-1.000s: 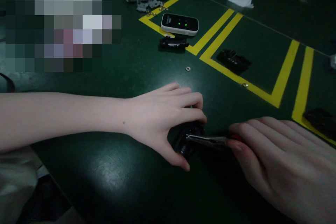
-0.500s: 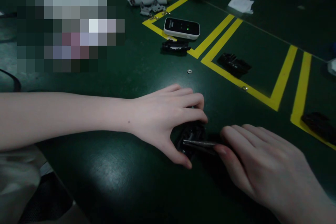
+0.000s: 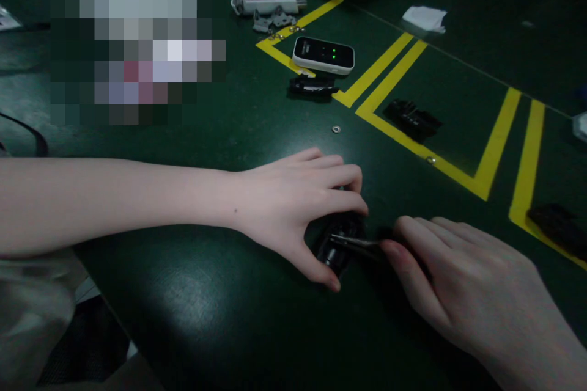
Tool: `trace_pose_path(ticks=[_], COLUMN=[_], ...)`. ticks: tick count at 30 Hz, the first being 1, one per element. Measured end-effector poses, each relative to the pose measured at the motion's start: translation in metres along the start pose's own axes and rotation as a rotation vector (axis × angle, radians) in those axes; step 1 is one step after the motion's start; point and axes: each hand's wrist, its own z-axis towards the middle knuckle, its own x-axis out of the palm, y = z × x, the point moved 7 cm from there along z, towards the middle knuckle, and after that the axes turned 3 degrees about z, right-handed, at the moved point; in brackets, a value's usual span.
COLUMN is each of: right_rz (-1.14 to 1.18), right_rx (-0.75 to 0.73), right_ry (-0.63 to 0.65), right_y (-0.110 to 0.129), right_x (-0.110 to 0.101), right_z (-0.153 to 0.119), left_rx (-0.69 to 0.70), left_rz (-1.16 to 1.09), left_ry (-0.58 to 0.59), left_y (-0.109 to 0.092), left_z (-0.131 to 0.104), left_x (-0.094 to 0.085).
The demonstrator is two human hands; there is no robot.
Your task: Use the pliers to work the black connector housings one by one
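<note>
My left hand (image 3: 307, 201) grips a small black part (image 3: 337, 256) against the green table (image 3: 192, 317), thumb on its near side and fingers on its far side. Closed around metal tweezers (image 3: 358, 242), my right hand (image 3: 463, 275) is to the right of that part. The tweezer tips lie over the black part; whether anything is between them is too small to tell. A small metal ring (image 3: 336, 129) rests on the table beyond my left hand.
A white-edged black device (image 3: 323, 55) with green lights lies beyond my hands, near a black piece (image 3: 313, 85). Further black parts (image 3: 413, 119) lie around yellow tape lines (image 3: 498, 140). At the back are a white-and-black device (image 3: 268, 2), grey metal pieces (image 3: 274, 19) and white paper (image 3: 425, 19).
The view has shifted slightly, so the table items appear a little lower and further right. The tweezer tips have moved slightly over the black part. Both hands keep their hold.
</note>
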Motion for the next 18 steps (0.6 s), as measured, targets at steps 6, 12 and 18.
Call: trace_pose_path(ticks=[6, 12, 18], right_rz=[0.226, 0.381, 0.544], right_rx=[0.105, 0.195, 0.196], right_ry=[0.004, -0.009, -0.024], right_y=[-0.009, -0.014, -0.012], right_x=[-0.007, -0.013, -0.015], right_z=[0.001, 0.005, 0.004], left_rx=[-0.033, -0.069, -0.084], left_rz=[0.032, 0.081, 0.027], left_ry=[-0.023, -0.05, -0.116], left_y=[0.001, 0.001, 0.0], left_z=[-0.002, -0.003, -0.005], left_x=[-0.002, -0.004, -0.013])
